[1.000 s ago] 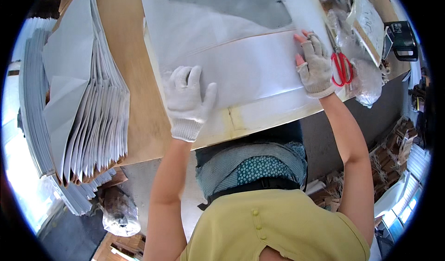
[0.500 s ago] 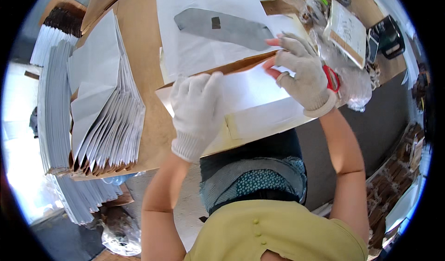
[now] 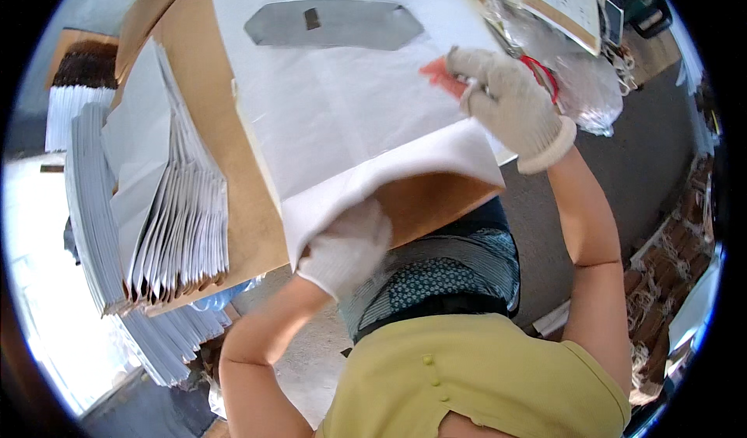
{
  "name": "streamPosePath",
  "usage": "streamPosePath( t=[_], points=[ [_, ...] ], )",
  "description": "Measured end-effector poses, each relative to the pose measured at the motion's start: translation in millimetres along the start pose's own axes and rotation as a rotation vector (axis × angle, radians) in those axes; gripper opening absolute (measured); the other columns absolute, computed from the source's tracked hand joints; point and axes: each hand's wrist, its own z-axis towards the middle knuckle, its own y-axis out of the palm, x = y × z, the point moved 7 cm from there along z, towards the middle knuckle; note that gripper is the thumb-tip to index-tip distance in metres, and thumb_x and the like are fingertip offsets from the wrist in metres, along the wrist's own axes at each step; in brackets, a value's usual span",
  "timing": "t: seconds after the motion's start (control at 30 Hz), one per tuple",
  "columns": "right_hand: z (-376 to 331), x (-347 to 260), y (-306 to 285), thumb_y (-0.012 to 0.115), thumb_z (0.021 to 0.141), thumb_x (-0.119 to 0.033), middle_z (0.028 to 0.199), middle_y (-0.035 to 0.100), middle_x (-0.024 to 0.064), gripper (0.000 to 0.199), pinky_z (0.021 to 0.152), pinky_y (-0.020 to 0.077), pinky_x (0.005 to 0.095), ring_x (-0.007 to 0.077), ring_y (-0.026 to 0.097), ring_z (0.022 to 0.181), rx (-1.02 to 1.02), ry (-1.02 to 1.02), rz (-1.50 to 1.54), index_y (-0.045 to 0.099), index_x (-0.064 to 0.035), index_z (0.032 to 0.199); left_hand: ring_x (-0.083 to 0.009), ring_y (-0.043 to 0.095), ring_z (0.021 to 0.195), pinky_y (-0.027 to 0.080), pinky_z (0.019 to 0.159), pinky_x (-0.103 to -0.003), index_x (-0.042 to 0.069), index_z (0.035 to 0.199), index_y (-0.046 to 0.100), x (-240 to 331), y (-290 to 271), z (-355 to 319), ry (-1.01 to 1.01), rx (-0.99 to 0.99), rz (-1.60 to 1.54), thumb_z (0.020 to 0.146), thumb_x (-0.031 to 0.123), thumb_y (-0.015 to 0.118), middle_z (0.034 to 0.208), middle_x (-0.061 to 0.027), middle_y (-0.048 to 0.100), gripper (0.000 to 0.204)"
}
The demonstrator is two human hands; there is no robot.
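A large white paper bag (image 3: 358, 119) with a brown inside lies on the table in front of me, its near end gaping. At the left of that mouth, my left hand (image 3: 350, 240), in a pale knitted glove, reaches in beneath the raised white layer. Motion blur and the paper hide its fingers. My right hand (image 3: 502, 99) hovers over the bag's right side, its glove leaving the fingertips bare. Those fingers stretch leftward, holding nothing I can see. A long grey plate (image 3: 334, 26) with pointed ends and a small dark patch lies across the bag's far part.
Folded white paper bags (image 3: 175, 212) fan out on the table (image 3: 198, 68) at left, beside taller stacks of white paper (image 3: 89, 197). Red-handled scissors (image 3: 542, 76), clear plastic wrap (image 3: 580, 88), a written-on pad (image 3: 560, 6) and a dark mug (image 3: 642, 2) are at right.
The bag's near end has opened, showing its brown inside. My left hand has moved down into the mouth. My right hand has shifted slightly lower. The grey plate appears further left in view.
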Motion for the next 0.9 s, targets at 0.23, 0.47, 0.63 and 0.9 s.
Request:
streamPosePath(
  t=[0.23, 0.47, 0.63, 0.9],
  points=[
    [-63.8, 120.2, 33.2, 0.066, 0.086, -0.002, 0.111, 0.070, 0.0129, 0.024, 0.099, 0.0521, 0.0416, 0.0295, 0.065, 0.113, -0.031, -0.002, -0.326, 0.075, -0.0091, 0.106, -0.0419, 0.067, 0.118, 0.055, 0.098, -0.055, 0.004, 0.127, 0.064, -40.2, -11.9, 92.2, -0.250, -0.294, -0.263, 0.098, 0.041, 0.054, 0.129, -0.0251, 0.067, 0.048],
    [-74.6, 139.8, 29.1, 0.066, 0.086, -0.005, 0.117, 0.071, 0.0118, 0.022, 0.104, 0.0504, 0.0437, 0.0324, 0.062, 0.119, 0.051, 0.215, -0.180, 0.074, -0.0111, 0.105, -0.0278, 0.062, 0.127, 0.052, 0.102, -0.037, 0.012, 0.139, 0.062, -49.8, 53.2, 192.9, -0.238, 0.061, -1.153, 0.099, 0.040, 0.058, 0.141, -0.0136, 0.063, 0.049],
    [-87.8, 115.3, 42.4, 0.060, 0.091, -0.001, 0.130, 0.069, 0.0193, 0.034, 0.115, 0.0435, 0.0463, 0.0392, 0.058, 0.132, 0.247, 0.232, 0.291, 0.069, -0.0035, 0.124, -0.0283, 0.059, 0.133, 0.049, 0.109, -0.038, 0.013, 0.148, 0.055, -42.9, 29.4, 200.1, 0.080, 0.084, -0.907, 0.102, 0.044, 0.050, 0.150, -0.0143, 0.057, 0.056],
    [-78.1, 77.3, 90.5, 0.067, 0.097, -0.022, 0.143, 0.065, 0.0151, 0.045, 0.126, 0.0320, 0.0497, 0.0326, 0.057, 0.139, 0.019, 0.065, -0.196, 0.066, -0.0110, 0.140, -0.0243, 0.066, 0.114, 0.051, 0.101, -0.035, 0.008, 0.130, 0.070, -161.1, -2.8, 160.0, 0.147, -0.352, -1.153, 0.098, 0.038, 0.066, 0.117, -0.0109, 0.073, 0.044]
  ],
)
